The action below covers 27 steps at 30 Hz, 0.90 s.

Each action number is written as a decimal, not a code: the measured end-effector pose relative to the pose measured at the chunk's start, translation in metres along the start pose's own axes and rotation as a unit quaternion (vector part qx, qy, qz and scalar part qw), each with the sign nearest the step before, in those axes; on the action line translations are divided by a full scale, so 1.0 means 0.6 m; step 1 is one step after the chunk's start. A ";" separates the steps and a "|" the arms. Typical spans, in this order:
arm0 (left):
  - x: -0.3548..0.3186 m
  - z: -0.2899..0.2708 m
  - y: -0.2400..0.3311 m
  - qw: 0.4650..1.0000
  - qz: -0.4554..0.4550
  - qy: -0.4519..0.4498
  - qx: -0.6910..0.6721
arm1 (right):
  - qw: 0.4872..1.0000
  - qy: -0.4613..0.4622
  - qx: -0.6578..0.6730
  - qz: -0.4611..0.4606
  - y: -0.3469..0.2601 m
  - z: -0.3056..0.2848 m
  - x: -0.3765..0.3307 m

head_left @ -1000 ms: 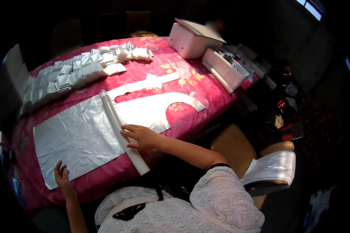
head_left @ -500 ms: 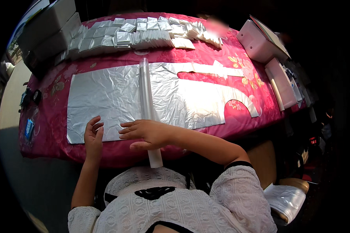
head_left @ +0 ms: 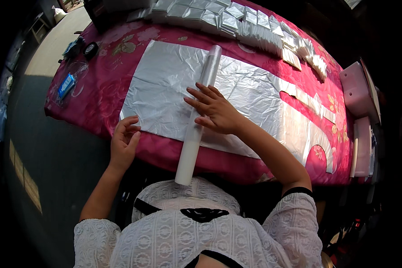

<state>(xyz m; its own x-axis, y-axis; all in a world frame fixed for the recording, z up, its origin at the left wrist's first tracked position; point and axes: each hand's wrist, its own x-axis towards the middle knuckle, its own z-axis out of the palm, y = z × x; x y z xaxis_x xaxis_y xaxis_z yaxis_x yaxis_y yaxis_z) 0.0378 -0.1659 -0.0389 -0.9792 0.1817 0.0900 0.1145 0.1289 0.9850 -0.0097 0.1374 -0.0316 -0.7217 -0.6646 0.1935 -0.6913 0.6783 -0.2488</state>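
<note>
Resting flat on the long clear roll (head_left: 196, 117), the right hand (head_left: 214, 111) has its fingers spread and released, pressing rather than gripping; the roll lies across the silver sheet (head_left: 165, 85) and juts past the near edge of the red flowered table (head_left: 107, 67); the left hand (head_left: 124, 142) sits at the sheet's near corner, fingers curled on its edge — whether it pinches the sheet I cannot tell; rows of small silver packets (head_left: 254, 31) line the far side — a pink box (head_left: 357, 89) stands at the right; a tape roll (head_left: 91, 48) lies far left.

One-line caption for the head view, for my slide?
Right hand flat on a long roll across silver sheet; left hand at its near edge.
</note>
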 end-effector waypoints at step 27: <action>-0.036 -0.042 0.033 0.956 -0.267 -0.090 -0.082 | 0.840 0.320 0.338 0.280 -0.086 0.130 0.312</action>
<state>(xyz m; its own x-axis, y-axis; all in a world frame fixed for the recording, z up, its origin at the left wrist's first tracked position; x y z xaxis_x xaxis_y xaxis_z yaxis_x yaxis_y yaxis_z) 0.0572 -0.1921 -0.0176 -0.8443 0.2989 -0.4447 -0.4361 0.0988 0.8944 -0.1064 -0.0464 -0.0565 -0.9473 0.1499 0.2830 -0.2161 0.3527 -0.9104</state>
